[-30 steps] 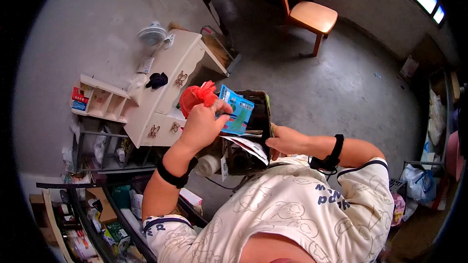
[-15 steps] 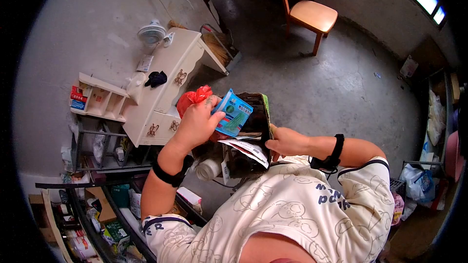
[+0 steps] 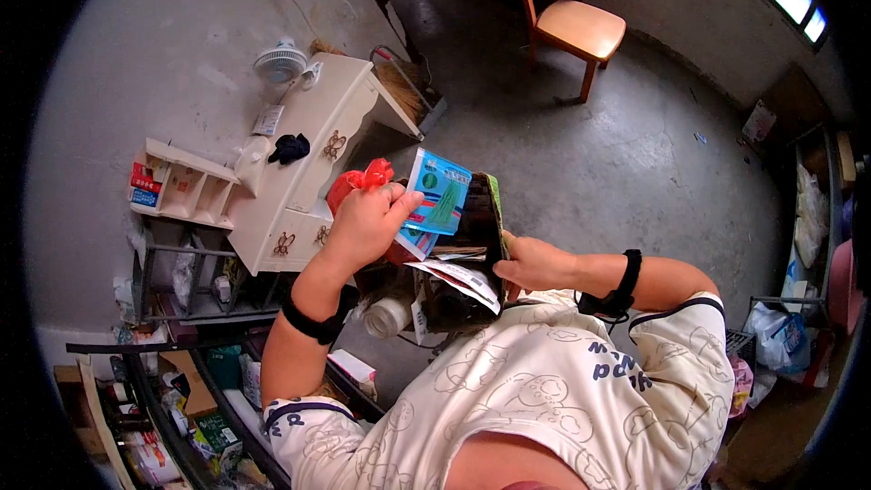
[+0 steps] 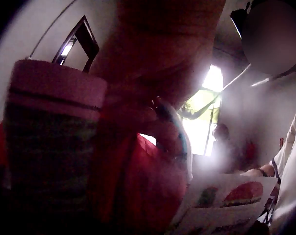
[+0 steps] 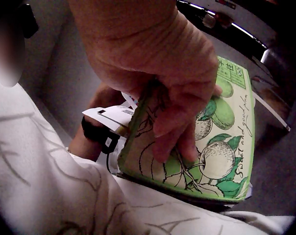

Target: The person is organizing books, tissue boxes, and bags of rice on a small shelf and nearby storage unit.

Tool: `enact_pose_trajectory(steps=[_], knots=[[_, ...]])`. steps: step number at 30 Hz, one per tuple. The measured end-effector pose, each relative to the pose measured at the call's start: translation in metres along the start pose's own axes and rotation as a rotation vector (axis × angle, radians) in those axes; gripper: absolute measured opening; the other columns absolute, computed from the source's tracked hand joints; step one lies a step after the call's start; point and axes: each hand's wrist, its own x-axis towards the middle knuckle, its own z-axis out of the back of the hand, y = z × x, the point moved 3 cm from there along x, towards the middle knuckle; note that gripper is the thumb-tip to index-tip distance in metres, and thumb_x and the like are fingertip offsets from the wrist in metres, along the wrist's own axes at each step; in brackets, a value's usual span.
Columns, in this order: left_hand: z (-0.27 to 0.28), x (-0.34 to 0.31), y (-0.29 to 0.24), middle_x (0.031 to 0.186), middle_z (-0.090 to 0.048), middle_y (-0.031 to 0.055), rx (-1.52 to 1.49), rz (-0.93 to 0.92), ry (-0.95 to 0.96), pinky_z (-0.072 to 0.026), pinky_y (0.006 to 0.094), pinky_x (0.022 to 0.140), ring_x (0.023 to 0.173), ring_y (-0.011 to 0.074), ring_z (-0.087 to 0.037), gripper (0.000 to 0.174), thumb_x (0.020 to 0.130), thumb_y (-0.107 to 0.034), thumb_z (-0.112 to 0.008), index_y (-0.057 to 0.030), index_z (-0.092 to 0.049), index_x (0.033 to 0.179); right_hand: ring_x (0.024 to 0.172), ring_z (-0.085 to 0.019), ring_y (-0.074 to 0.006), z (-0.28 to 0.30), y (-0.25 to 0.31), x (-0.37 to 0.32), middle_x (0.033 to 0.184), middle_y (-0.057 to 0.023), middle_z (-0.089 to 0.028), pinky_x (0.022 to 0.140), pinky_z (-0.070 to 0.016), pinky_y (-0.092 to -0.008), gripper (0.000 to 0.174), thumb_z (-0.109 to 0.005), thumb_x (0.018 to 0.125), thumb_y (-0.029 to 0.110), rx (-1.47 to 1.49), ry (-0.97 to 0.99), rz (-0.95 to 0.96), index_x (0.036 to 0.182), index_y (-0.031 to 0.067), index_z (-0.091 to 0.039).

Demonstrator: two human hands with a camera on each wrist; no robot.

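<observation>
In the head view my left hand [image 3: 363, 225] pinches a blue printed packet [image 3: 442, 189] with a picture of long green pods, its thumb over the packet's edge. Part of a second blue packet [image 3: 415, 243] shows beneath it. A knotted red plastic bag [image 3: 352, 183] is at the same hand's far side, its lower part hidden by the hand. My right hand [image 5: 172, 93] grips the wall of a cardboard box [image 5: 221, 152] printed with green plums, fingers down its outer face. White papers [image 3: 458, 279] and a pale roll [image 3: 388, 316] stick out of the box.
A white cabinet [image 3: 304, 163] with ornate handles stands on the left, with a fan [image 3: 281, 62] beyond it. Crowded shelves [image 3: 181, 399] lie at lower left. A wooden chair [image 3: 581, 32] stands on the grey floor [image 3: 626, 163]. More shelving with bags [image 3: 780, 340] is at right.
The left hand has drawn slightly back toward the body. The blue packet has turned more upright, and a second one now shows beneath it. The right hand stays on the box.
</observation>
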Motion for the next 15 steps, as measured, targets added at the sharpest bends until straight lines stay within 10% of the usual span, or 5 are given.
enact_pose_trajectory(steps=[7,9,15], knots=[[-0.009,0.000,0.021,0.061,-0.058,0.0112,-0.205,-0.023,-0.027,-0.0417,0.0311,0.055,0.056,0.0197,-0.055,0.040,0.088,-0.037,-0.049,-0.0003,-0.060,0.076,0.066,-0.063,-0.0177,-0.003,0.000,-0.004,0.079,-0.0120,-0.061,0.057,-0.0492,-0.0296,0.038,-0.041,0.084,0.014,0.022,-0.013,0.013,0.118,0.0002,-0.031],[-0.013,-0.001,0.026,0.069,-0.062,0.0030,-0.704,0.096,0.032,-0.0423,0.0235,0.056,0.060,0.0082,-0.054,0.040,0.090,-0.037,-0.047,0.0000,-0.061,0.084,0.061,-0.063,-0.0193,-0.003,0.003,-0.007,0.076,-0.0157,-0.061,0.053,-0.0501,-0.0306,0.038,-0.043,0.081,0.016,0.033,-0.036,0.058,0.108,-0.0091,-0.038],[-0.005,-0.010,0.015,0.084,-0.063,0.0030,-1.044,0.122,0.141,-0.0464,0.0211,0.065,0.070,0.0067,-0.057,0.042,0.089,-0.040,-0.047,-0.0004,-0.060,0.095,0.060,-0.063,-0.0193,-0.006,-0.001,-0.005,0.079,-0.0162,-0.061,0.051,-0.0499,-0.0293,0.041,-0.043,0.081,0.016,0.024,-0.056,0.060,0.112,-0.0096,-0.033]])
